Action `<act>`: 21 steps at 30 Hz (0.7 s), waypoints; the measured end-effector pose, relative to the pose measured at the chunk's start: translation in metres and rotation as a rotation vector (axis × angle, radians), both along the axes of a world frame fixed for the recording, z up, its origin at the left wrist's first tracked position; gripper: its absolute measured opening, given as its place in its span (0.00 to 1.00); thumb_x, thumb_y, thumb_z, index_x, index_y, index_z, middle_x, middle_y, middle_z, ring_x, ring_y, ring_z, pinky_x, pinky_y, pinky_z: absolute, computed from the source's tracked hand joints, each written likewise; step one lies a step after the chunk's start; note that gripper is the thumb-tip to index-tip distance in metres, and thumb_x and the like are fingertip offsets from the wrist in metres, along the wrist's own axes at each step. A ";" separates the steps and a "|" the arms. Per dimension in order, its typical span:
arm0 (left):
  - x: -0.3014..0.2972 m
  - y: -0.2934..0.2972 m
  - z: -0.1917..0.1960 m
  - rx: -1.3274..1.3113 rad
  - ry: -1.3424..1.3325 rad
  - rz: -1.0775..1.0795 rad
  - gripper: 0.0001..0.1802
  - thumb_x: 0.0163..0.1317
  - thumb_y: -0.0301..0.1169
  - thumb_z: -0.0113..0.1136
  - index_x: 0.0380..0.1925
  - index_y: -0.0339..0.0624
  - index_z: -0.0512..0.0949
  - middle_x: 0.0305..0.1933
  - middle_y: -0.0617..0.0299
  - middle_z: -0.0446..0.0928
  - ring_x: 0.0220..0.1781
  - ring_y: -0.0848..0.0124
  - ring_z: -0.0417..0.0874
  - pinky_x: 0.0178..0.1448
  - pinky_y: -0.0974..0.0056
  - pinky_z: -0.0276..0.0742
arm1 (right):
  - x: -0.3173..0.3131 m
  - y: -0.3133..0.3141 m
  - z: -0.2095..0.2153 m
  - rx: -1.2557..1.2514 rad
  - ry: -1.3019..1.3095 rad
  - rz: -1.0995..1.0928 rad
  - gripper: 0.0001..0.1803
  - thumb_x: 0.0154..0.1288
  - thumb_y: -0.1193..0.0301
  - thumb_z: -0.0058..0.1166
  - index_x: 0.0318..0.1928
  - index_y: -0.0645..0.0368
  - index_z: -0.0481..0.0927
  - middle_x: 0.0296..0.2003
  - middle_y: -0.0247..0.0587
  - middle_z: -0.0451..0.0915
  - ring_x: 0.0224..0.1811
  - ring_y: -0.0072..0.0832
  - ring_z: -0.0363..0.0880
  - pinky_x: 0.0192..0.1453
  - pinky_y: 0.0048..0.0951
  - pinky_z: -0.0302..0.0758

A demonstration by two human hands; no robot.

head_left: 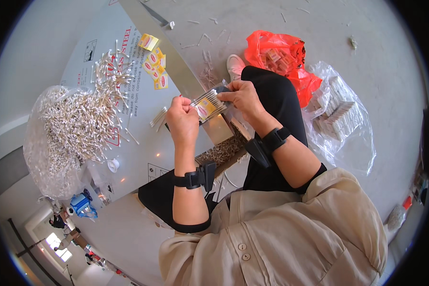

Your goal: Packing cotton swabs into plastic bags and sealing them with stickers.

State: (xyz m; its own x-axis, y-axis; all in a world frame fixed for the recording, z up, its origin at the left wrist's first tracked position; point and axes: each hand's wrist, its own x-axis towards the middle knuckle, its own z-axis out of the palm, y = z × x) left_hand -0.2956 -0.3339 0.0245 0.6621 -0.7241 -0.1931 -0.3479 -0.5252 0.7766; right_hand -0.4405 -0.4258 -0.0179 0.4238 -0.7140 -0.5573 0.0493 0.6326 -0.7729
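Pinching a clear plastic packet of white-tipped cotton swabs (211, 105) by opposite ends, between left hand (183, 120) and right hand (245, 99) (with a tangled heap of loose white swabs (76, 125) well to their left).

We see a small, flat bundle of cotton swabs (218, 101) with white tips, lined up side by side. A yellow card (206, 107) with a red-and-white mark lies flat against them. Glossy clear plastic (221, 89) shows at the bundle's edge; we cannot tell how far it wraps the swabs. The bundle is held in the air, slanting, pinched between the left hand (182, 120) and right hand (245, 101).
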 end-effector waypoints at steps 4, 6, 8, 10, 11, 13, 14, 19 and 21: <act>-0.002 -0.003 -0.002 0.048 -0.063 -0.074 0.10 0.54 0.15 0.55 0.37 0.32 0.71 0.27 0.57 0.79 0.23 0.75 0.80 0.21 0.72 0.75 | -0.002 -0.001 0.005 -0.021 0.043 0.005 0.07 0.50 0.81 0.67 0.25 0.63 0.80 0.21 0.30 0.76 0.23 0.17 0.70 0.26 0.21 0.65; -0.001 -0.001 -0.005 -0.026 -0.060 -0.079 0.12 0.54 0.14 0.55 0.39 0.31 0.70 0.26 0.57 0.78 0.23 0.74 0.80 0.23 0.70 0.77 | -0.001 -0.001 0.005 -0.014 0.032 0.004 0.07 0.50 0.81 0.67 0.25 0.63 0.80 0.21 0.29 0.76 0.22 0.17 0.70 0.26 0.21 0.65; -0.005 0.000 -0.003 -0.052 -0.066 -0.078 0.12 0.54 0.14 0.55 0.40 0.31 0.70 0.27 0.56 0.78 0.23 0.74 0.80 0.24 0.70 0.78 | -0.002 -0.001 0.003 -0.030 0.029 0.007 0.07 0.50 0.81 0.67 0.25 0.63 0.80 0.21 0.30 0.76 0.22 0.17 0.70 0.26 0.21 0.65; -0.011 0.000 0.001 -0.078 -0.073 -0.077 0.12 0.54 0.13 0.55 0.40 0.31 0.70 0.28 0.55 0.78 0.24 0.74 0.80 0.25 0.70 0.79 | -0.002 -0.001 0.001 -0.029 0.032 0.008 0.07 0.50 0.81 0.67 0.25 0.63 0.80 0.21 0.30 0.76 0.23 0.17 0.71 0.26 0.21 0.65; -0.014 0.000 0.004 -0.113 0.007 -0.007 0.12 0.54 0.14 0.55 0.40 0.31 0.70 0.27 0.55 0.78 0.24 0.72 0.80 0.29 0.68 0.78 | -0.002 -0.001 0.000 -0.029 0.036 0.009 0.07 0.50 0.81 0.67 0.25 0.63 0.80 0.22 0.30 0.77 0.23 0.17 0.71 0.26 0.21 0.66; -0.019 0.001 0.007 -0.147 0.086 0.064 0.12 0.54 0.15 0.56 0.40 0.32 0.71 0.26 0.56 0.78 0.24 0.70 0.80 0.33 0.66 0.77 | -0.002 -0.002 -0.001 -0.024 0.032 0.012 0.07 0.50 0.81 0.67 0.25 0.63 0.80 0.22 0.30 0.77 0.23 0.17 0.71 0.27 0.21 0.66; -0.020 0.002 0.008 -0.195 0.095 0.103 0.11 0.56 0.15 0.54 0.40 0.32 0.71 0.26 0.56 0.77 0.24 0.71 0.80 0.32 0.67 0.78 | -0.001 -0.002 0.000 -0.019 0.027 0.015 0.07 0.50 0.81 0.67 0.25 0.63 0.80 0.22 0.30 0.77 0.23 0.17 0.72 0.27 0.22 0.67; -0.010 0.018 0.003 -0.214 -0.142 0.007 0.08 0.59 0.16 0.52 0.39 0.30 0.71 0.29 0.56 0.78 0.25 0.73 0.80 0.30 0.70 0.79 | -0.001 -0.001 0.002 -0.021 0.049 0.022 0.06 0.50 0.81 0.67 0.25 0.64 0.80 0.22 0.31 0.78 0.23 0.18 0.73 0.27 0.21 0.68; -0.014 0.018 0.009 -0.186 0.015 0.058 0.08 0.59 0.17 0.52 0.40 0.29 0.72 0.32 0.54 0.80 0.26 0.74 0.80 0.31 0.70 0.80 | -0.003 -0.002 -0.001 -0.024 0.051 0.018 0.06 0.51 0.81 0.66 0.26 0.64 0.80 0.23 0.32 0.78 0.24 0.18 0.73 0.28 0.21 0.68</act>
